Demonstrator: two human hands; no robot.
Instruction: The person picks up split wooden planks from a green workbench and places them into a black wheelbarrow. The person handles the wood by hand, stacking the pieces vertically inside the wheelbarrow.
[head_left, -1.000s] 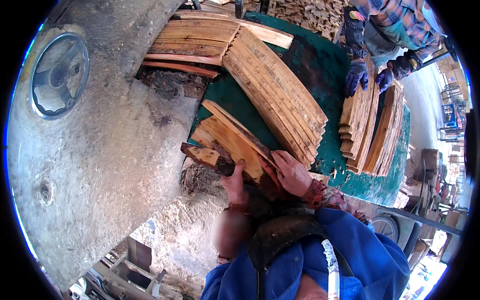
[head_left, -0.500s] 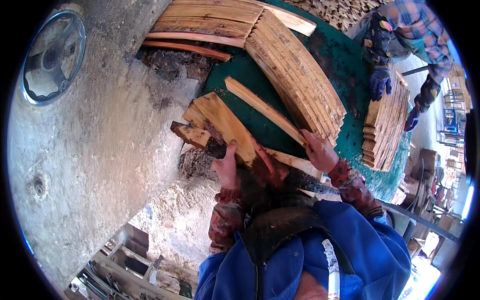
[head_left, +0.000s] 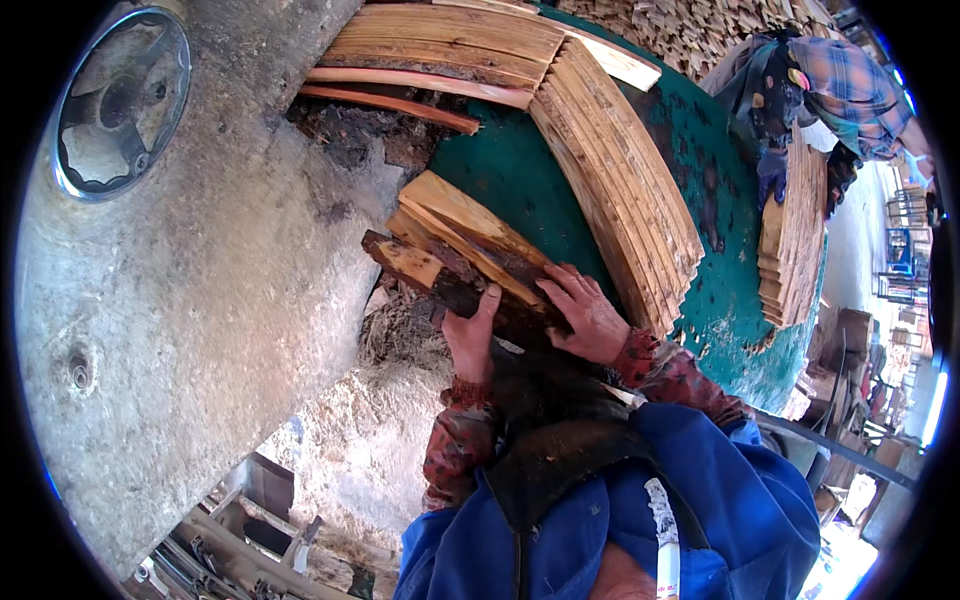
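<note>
Several rough wooden boards (head_left: 470,225) lie together in front of me, pale on their faces with dark, bark-like patches. My left hand (head_left: 468,338) is closed round the near side of this bundle, its thumb on top of a dark-edged wood piece (head_left: 405,262). Across the right end of the boards curl the fingers of my right hand (head_left: 592,318), gripping from above. The lower ends of the boards are hidden by my hands and a dark apron (head_left: 560,440).
A green tabletop (head_left: 500,150) carries curved rows of stacked boards (head_left: 620,190). To the left stands a large worn machine panel (head_left: 230,260) with a handwheel (head_left: 122,105). At far right a gloved co-worker (head_left: 850,90) handles another board stack (head_left: 793,230).
My right hand has moved left with a narrow wood strip, which now appears to lie against the bundle. The wide board has tilted. The co-worker has bent lower over the far stack.
</note>
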